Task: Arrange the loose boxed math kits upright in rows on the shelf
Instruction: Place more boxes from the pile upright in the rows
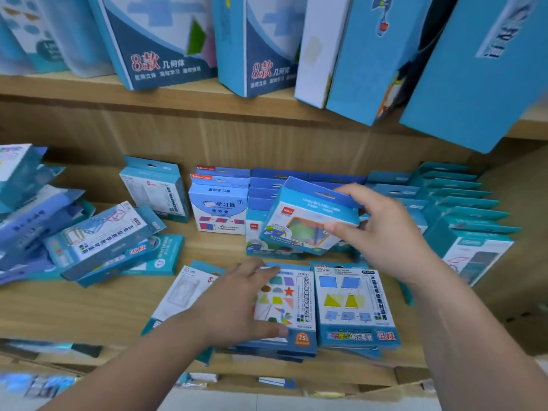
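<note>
The right hand [382, 229] gripped a tilted blue kit [308, 218] by its right end, fingers on the hang-tab top and thumb on the front face, holding it above the upright rows at the back middle of the shelf [89, 307]. The left hand [237, 307] lay palm down, fingers spread and grasping nothing, on a flat kit printed with coloured shapes [284, 307] at the shelf's front edge. Just right of that kit, touching it, lay another flat kit showing squares and triangles [354, 307]; both topped short stacks. A white-faced kit [184, 292] lay flat to the left, partly under the left wrist.

Behind, near the back wall, stood rows of upright kits: a lone teal one [155, 188], a white-and-blue pair [219, 203], dark blue ones [267, 185], and a long teal row [462, 209] running toward the right end. At the left end a loose heap of kits [98, 238] lay tumbled at angles. On the upper shelf [74, 90] large blue boxes [160, 43] stood leaning.
</note>
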Tool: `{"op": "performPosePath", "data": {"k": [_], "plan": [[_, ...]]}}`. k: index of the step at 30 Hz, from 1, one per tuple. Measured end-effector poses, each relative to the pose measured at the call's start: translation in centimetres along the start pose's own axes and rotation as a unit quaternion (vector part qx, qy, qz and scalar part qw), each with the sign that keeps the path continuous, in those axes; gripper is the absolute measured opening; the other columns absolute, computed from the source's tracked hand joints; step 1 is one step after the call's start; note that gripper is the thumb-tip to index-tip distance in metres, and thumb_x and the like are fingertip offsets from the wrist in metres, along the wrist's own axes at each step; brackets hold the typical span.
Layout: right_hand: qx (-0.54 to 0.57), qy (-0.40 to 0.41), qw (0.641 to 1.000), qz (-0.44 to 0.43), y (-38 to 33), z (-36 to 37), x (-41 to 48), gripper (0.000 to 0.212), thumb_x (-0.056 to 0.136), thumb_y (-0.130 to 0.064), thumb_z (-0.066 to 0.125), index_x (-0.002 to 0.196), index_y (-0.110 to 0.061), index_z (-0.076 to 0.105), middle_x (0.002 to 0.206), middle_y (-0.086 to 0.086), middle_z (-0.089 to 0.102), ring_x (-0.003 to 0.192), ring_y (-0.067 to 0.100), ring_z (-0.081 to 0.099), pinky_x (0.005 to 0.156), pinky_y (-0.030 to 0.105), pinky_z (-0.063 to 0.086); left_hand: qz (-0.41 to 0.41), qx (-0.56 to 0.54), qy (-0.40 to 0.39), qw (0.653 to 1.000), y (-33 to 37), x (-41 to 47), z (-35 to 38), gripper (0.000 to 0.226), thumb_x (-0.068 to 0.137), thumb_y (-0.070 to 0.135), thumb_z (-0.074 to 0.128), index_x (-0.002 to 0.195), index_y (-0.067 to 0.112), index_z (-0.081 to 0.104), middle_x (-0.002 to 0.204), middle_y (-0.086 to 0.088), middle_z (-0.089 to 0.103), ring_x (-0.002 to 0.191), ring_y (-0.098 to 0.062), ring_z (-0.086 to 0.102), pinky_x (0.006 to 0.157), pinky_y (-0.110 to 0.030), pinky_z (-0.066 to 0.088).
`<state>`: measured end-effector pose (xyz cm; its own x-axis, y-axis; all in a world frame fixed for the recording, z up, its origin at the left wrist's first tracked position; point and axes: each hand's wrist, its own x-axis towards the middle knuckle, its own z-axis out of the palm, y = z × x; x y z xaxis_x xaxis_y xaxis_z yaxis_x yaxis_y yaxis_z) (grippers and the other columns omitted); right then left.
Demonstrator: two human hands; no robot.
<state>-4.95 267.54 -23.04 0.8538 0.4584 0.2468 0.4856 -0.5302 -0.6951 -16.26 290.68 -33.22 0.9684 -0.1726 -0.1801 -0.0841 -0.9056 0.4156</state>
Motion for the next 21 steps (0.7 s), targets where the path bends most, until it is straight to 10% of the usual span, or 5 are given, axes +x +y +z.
{"op": "performPosePath", "data": {"k": [9,21], "plan": [[-0.096,-0.029,0.994,-0.041,0.3,4.9,0.8,0.047,0.084,-0.032,0.077,0.128,-0.03,0.06,0.111,-0.01,0.053,0.093,0.008,0.052,0.085,0.029,0.046,-0.001,0.011,0.014,1.0,0.6,-1.5,0.1,0.115,0.06,0.094,0.045,0.156,0.037,0.016,0.163,0.011,0.013,0.148,-0.013,0.019,0.115,-0.021,0.012],[-0.137,0.017,0.988,0.066,1.3,7.2,0.7,0.059,0.073,-0.038,0.085,0.119,-0.031,0.048,0.116,-0.007,0.052,0.091,0.015,0.06,0.079,0.036,0.053,-0.08,-0.144,0.24,0.957,0.2,-1.7,-1.1,0.079,0.077,0.051,0.078,0.145,0.031,0.041,0.142,0.01,0.049,0.117,-0.007,0.055,0.095,-0.025,0.047]]}}
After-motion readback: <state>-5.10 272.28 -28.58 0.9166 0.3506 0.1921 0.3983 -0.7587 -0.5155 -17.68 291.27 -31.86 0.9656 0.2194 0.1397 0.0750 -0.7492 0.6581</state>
